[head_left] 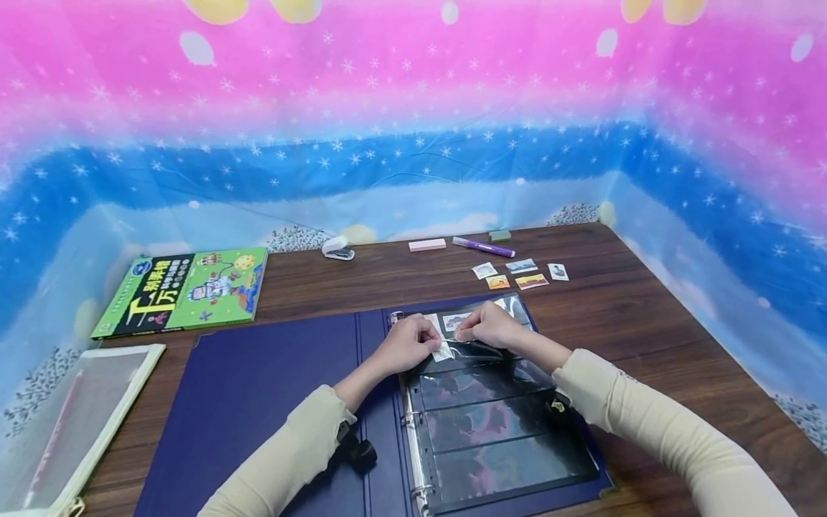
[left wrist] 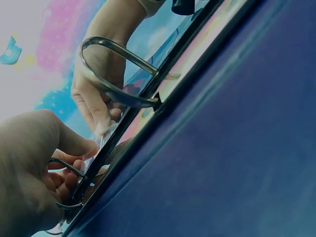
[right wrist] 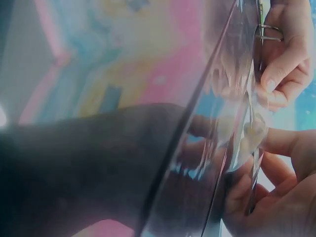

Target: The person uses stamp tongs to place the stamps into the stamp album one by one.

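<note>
A stamp album (head_left: 278, 402) lies open, with a black pocket page (head_left: 481, 424) on its metal rings. My left hand (head_left: 411, 343) is at the upper inner part of the page, its thumb and fingertips pinching the clear plastic strip (left wrist: 102, 140) of a pocket. A whitish piece (head_left: 442, 352) shows under those fingertips. Close to its right, my right hand (head_left: 494, 325) pinches the same strip, which bulges away from the page. A stamp (head_left: 455, 322) shows in the top row between the hands, partly hidden by the right fingers. Glare covers the lower pockets.
Several loose stamps (head_left: 531, 281) lie beyond the album. Behind them are a purple marker (head_left: 484, 248), a pink-and-white block (head_left: 427, 245), a small green block (head_left: 500, 235) and a stapler (head_left: 338, 248). At left are a green book (head_left: 213, 287) and a zip pouch (head_left: 97, 402).
</note>
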`<act>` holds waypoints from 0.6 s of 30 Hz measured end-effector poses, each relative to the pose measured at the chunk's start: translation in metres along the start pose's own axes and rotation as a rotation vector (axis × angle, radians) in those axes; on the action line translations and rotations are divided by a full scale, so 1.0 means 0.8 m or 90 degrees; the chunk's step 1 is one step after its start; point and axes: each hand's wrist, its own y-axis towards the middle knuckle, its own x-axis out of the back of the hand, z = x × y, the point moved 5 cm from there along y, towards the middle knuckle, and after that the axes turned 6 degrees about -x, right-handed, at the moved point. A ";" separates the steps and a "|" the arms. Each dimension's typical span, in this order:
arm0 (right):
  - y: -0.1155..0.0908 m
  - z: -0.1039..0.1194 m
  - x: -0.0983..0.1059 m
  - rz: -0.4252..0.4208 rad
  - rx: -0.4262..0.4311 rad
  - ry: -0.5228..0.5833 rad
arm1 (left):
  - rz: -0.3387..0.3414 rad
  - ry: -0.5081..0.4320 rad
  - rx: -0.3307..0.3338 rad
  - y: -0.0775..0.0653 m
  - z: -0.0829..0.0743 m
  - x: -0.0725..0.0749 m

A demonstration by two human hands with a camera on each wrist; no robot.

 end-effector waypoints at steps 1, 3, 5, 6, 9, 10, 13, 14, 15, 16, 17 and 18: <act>0.000 0.000 0.000 0.005 0.004 0.000 | -0.001 -0.001 -0.001 0.000 0.000 0.000; 0.001 0.001 0.000 0.013 0.016 -0.005 | -0.001 -0.002 0.000 -0.001 -0.001 0.000; 0.001 0.001 0.000 0.020 0.025 -0.008 | 0.000 -0.006 0.002 -0.001 -0.002 0.001; 0.002 0.002 0.000 0.024 0.031 -0.009 | 0.000 -0.009 0.003 -0.001 -0.003 0.001; 0.002 0.003 0.000 0.038 0.051 -0.019 | 0.000 -0.015 0.007 -0.001 -0.004 0.001; 0.003 0.004 0.000 0.044 0.058 -0.023 | -0.001 -0.016 0.007 -0.001 -0.003 0.001; 0.005 0.005 -0.001 0.069 0.070 -0.025 | -0.003 -0.013 0.009 -0.001 -0.001 0.000; 0.006 0.005 -0.001 0.076 0.072 -0.025 | -0.004 -0.013 0.012 -0.001 0.000 0.000; 0.006 0.005 -0.001 0.084 0.072 -0.023 | -0.006 -0.013 0.010 -0.001 0.000 0.000; 0.007 0.005 -0.001 0.091 0.074 -0.021 | -0.007 -0.012 0.010 -0.001 0.000 0.000; 0.007 0.005 -0.001 0.098 0.075 -0.016 | -0.008 -0.012 0.009 -0.001 0.001 0.000; 0.008 0.005 -0.002 0.104 0.077 -0.013 | -0.008 -0.012 0.009 -0.001 0.001 0.000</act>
